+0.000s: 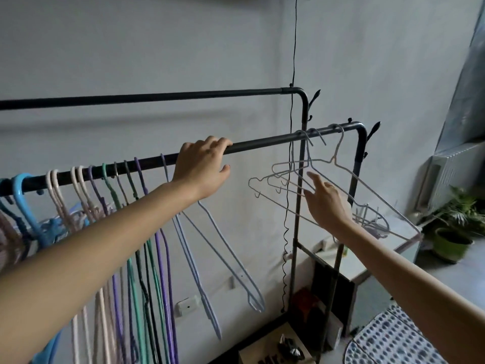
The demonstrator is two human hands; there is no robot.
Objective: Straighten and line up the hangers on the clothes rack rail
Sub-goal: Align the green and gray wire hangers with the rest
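Note:
A black clothes rack has a near rail [262, 143] and a higher far rail [157, 97]. Several coloured hangers [136, 232] hang bunched on the left part of the near rail, with a pale blue hanger [223, 258] rightmost of them. Three white wire hangers [338, 169] hang skewed near the rail's right end. My left hand [202, 166] rests on top of the near rail, fingers curled over it. My right hand [325, 203] reaches among the white wire hangers with fingers extended, touching their lower wires.
A black cable [291, 166] dangles from the ceiling behind the rack. A box [273, 350] and dark items sit on the rack's base. A potted plant [451, 240] stands on the right, by a white radiator [451, 172]. A patterned mat [393, 340] lies lower right.

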